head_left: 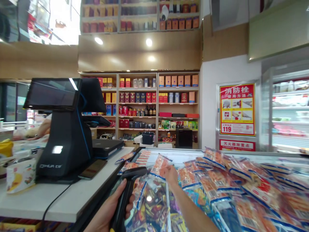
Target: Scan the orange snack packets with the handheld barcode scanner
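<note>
Shop counter: left hand grip closed on scanner; right hand grip pinching snack packet.

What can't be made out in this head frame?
- Right hand: its fingers are buried in the orange-and-clear snack packets, so its grip is unclear.
- Black handheld barcode scanner in the left hand: its lower end is cut off by the bottom edge.
- Packet labels: motion-blurred, unreadable.
- Black point-of-sale terminal: its screen is dark under glare, and it hides most of the person behind it.
</note>
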Available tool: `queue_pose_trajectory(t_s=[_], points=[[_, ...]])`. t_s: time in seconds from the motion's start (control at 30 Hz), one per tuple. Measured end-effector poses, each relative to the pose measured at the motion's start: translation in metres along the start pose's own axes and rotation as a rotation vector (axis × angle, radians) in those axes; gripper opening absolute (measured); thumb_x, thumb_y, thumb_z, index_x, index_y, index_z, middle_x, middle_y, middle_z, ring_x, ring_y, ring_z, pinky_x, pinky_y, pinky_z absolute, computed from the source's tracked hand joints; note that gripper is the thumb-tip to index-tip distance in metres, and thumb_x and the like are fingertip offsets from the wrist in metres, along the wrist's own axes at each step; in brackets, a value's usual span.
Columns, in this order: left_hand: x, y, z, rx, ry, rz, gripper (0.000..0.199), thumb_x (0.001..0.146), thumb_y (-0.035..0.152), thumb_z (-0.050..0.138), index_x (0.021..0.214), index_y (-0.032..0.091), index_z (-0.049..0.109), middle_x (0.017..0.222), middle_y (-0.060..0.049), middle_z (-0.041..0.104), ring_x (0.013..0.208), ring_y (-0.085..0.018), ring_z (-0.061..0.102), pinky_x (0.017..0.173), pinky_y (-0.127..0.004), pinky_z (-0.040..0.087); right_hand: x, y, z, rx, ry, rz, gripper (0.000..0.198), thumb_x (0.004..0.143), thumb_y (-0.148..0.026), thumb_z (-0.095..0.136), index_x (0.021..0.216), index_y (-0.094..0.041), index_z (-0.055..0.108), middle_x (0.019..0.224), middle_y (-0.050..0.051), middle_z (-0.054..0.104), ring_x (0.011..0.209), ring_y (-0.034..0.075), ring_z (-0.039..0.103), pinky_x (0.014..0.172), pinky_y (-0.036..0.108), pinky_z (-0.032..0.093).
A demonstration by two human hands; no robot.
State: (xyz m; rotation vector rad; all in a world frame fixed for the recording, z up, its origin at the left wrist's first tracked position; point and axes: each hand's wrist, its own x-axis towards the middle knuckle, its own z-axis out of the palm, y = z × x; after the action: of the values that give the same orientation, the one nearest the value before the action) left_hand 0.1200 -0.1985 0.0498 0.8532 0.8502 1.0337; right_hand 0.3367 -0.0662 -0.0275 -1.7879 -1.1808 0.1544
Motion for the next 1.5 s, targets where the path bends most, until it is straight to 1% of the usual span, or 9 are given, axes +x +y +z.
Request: queue_pose_trajectory(t_s=[0.17,0.33,0.57,0.73,0.87,1.0,1.23,1.37,1.5], points=[[0.015,-0.013,0.023,0.027,-0.158,-0.085,0.040,0.064,0.052,0.048,0.063,0.012,0.050,0.044,0.003,0.045,0.034,-0.004,0.038,0.035,-0.015,0.030,0.015,0.034,-0.060,0.138,0.177,-0.077,0.019,0.067,-0.030,0.037,0.067,-0.017,0.051,0.069,0.007,0.060,0.067,0.018,0.055,0.063,0.029,0.040],[0.018,-0.024,0.039,0.102,-0.222,-0.153,0.049,0.060,0.058,0.045,0.083,0.015,0.051,0.045,0.003,0.048,0.033,-0.007,0.039,0.031,-0.017,0.028,0.019,0.048,-0.088,0.208,0.210,-0.132,0.018,0.065,-0.032,0.038,0.064,-0.018,0.049,0.067,0.006,0.059,0.066,0.018,0.054,0.064,0.030,0.039],[-0.004,-0.029,0.050,0.272,-0.206,-0.022,0.040,0.063,0.052,0.048,0.073,0.013,0.050,0.045,0.002,0.048,0.033,-0.006,0.039,0.032,-0.016,0.028,0.020,0.066,-0.096,0.223,0.208,-0.174,0.018,0.066,-0.032,0.037,0.064,-0.017,0.047,0.066,0.006,0.058,0.063,0.016,0.053,0.061,0.027,0.038],[-0.006,-0.025,0.050,0.248,-0.199,-0.068,0.037,0.066,0.049,0.047,0.073,0.013,0.052,0.047,0.002,0.048,0.034,-0.006,0.038,0.033,-0.017,0.029,0.025,0.082,-0.094,0.207,0.221,-0.178,0.018,0.067,-0.030,0.036,0.067,-0.016,0.048,0.068,0.006,0.058,0.065,0.015,0.053,0.063,0.026,0.038],[0.000,-0.020,0.041,0.201,-0.175,-0.172,0.028,0.075,0.035,0.043,0.092,0.013,0.051,0.080,-0.004,0.056,0.064,-0.012,0.053,0.054,-0.027,0.045,0.028,0.086,-0.092,0.252,0.241,-0.155,0.018,0.067,-0.029,0.038,0.070,-0.016,0.049,0.069,0.005,0.058,0.065,0.015,0.054,0.064,0.026,0.039],[0.001,-0.018,0.036,0.172,-0.167,-0.162,0.030,0.076,0.029,0.043,0.103,0.016,0.046,0.103,-0.006,0.050,0.087,-0.017,0.050,0.071,-0.037,0.043,0.028,0.081,-0.093,0.239,0.227,-0.139,0.017,0.068,-0.028,0.037,0.069,-0.016,0.050,0.068,0.005,0.059,0.064,0.015,0.054,0.062,0.026,0.039],[0.002,-0.019,0.041,0.168,-0.166,-0.185,0.029,0.076,0.028,0.044,0.103,0.016,0.046,0.103,-0.006,0.050,0.087,-0.017,0.050,0.071,-0.037,0.043,0.012,0.075,-0.112,0.086,0.194,-0.121,0.020,0.069,-0.028,0.036,0.073,-0.016,0.052,0.070,0.004,0.060,0.067,0.015,0.054,0.063,0.025,0.039],[-0.001,-0.018,0.045,0.185,-0.177,-0.212,0.027,0.077,0.031,0.042,0.098,0.014,0.048,0.091,-0.004,0.054,0.073,-0.012,0.053,0.061,-0.029,0.045,-0.011,0.077,-0.123,-0.160,0.250,-0.082,0.030,0.073,-0.028,0.033,0.093,-0.016,0.052,0.088,0.008,0.059,0.082,0.018,0.053,0.073,0.029,0.037],[-0.004,-0.017,0.044,0.206,-0.168,-0.231,0.033,0.072,0.041,0.045,0.084,0.011,0.053,0.068,-0.002,0.054,0.050,-0.008,0.048,0.040,-0.021,0.039,-0.037,0.070,-0.120,-0.443,0.201,-0.320,0.042,0.073,-0.026,0.036,0.114,-0.022,0.040,0.126,0.005,0.033,0.117,0.021,0.021,0.094,0.040,0.013]])
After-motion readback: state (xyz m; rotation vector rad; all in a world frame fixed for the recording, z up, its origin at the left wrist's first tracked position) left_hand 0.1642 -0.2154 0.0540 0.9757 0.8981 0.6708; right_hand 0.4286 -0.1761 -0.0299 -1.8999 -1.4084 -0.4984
